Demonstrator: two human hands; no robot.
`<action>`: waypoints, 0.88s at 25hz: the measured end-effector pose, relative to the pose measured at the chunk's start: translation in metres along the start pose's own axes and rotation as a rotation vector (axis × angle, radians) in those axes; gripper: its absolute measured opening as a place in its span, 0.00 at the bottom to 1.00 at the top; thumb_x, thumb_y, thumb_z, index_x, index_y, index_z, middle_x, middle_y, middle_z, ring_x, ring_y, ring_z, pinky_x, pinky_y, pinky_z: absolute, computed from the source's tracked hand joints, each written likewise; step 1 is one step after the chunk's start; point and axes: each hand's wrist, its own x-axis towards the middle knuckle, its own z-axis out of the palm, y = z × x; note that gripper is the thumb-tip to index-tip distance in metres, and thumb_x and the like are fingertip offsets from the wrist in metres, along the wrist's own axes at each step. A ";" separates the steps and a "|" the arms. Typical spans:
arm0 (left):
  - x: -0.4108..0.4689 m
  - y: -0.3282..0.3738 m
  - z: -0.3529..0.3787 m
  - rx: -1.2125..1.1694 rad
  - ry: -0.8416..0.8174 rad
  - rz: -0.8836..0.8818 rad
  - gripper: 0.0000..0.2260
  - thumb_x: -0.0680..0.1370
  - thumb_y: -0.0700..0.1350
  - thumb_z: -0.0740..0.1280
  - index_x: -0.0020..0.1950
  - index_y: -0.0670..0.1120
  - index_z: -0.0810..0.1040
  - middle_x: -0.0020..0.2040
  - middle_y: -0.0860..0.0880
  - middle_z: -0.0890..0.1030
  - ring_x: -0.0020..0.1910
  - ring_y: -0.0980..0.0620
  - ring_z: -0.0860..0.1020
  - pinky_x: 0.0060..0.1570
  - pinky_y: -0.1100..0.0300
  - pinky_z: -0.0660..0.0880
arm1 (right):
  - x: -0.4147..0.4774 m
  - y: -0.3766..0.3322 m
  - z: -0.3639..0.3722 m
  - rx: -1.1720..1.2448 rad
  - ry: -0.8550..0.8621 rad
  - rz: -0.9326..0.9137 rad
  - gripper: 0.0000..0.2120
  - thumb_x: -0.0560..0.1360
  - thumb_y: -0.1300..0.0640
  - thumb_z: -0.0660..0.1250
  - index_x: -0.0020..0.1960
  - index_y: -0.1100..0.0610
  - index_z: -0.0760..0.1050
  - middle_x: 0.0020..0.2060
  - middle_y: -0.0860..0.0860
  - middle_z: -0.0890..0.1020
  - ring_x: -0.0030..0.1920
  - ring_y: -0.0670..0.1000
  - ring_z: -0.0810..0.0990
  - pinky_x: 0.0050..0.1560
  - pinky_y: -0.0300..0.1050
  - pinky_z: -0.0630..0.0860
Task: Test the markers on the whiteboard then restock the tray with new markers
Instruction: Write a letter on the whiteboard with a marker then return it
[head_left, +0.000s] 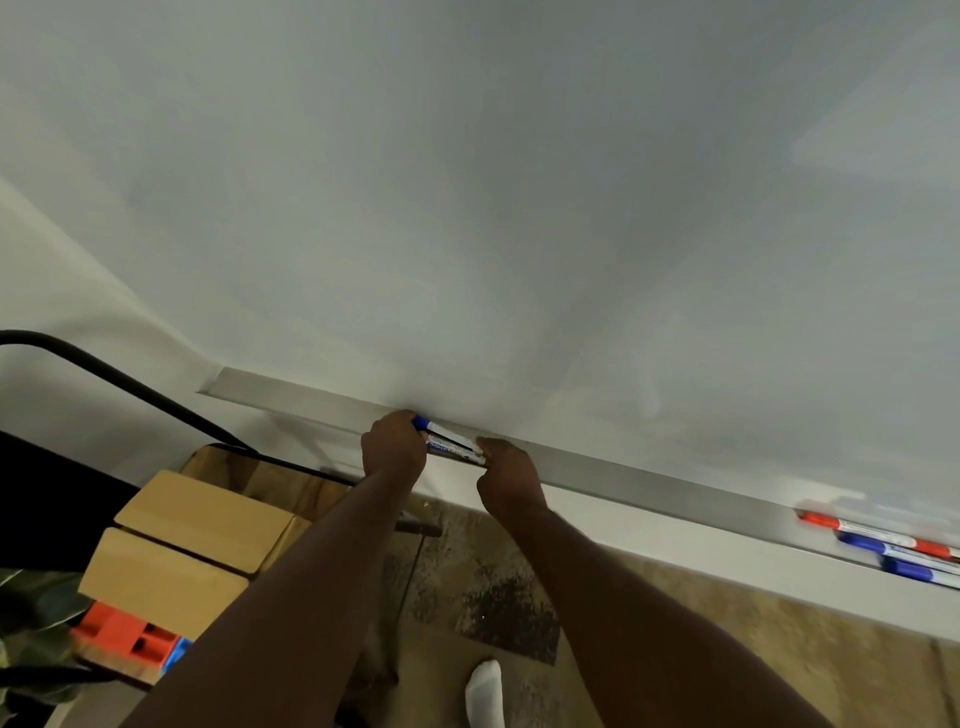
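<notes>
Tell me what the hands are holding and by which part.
A bundle of markers: the left hand holds the blue-capped end, the right hand the opposite end.

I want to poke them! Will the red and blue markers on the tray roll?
Probably: the markers look round and smooth, so a sideways poke could roll them. The narrow tray might let one drop off. They look stiff, likely light.

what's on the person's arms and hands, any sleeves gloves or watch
The left forearm and right forearm are bare, no sleeves in view. The left hand and right hand wear no gloves; no watch, bracelet or ring shows on the sides facing the camera.
</notes>
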 end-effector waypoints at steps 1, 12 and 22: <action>0.000 0.000 0.000 -0.019 -0.003 -0.001 0.11 0.78 0.47 0.68 0.59 0.47 0.80 0.56 0.45 0.82 0.56 0.43 0.79 0.57 0.51 0.73 | 0.000 0.001 -0.001 -0.003 -0.004 -0.004 0.31 0.74 0.69 0.62 0.76 0.53 0.69 0.70 0.54 0.75 0.69 0.54 0.72 0.72 0.45 0.66; -0.016 0.005 0.003 0.018 -0.048 -0.013 0.09 0.79 0.43 0.66 0.58 0.43 0.77 0.54 0.44 0.79 0.52 0.44 0.80 0.53 0.52 0.76 | -0.010 0.016 -0.015 -0.008 -0.044 -0.054 0.31 0.74 0.69 0.62 0.76 0.56 0.68 0.72 0.53 0.72 0.72 0.53 0.69 0.73 0.41 0.61; -0.039 0.021 -0.009 0.009 -0.013 0.119 0.15 0.78 0.50 0.66 0.61 0.43 0.74 0.55 0.44 0.79 0.52 0.43 0.79 0.55 0.50 0.75 | -0.027 0.032 -0.035 -0.057 0.000 -0.085 0.29 0.78 0.61 0.61 0.78 0.53 0.64 0.76 0.52 0.67 0.75 0.54 0.66 0.74 0.47 0.63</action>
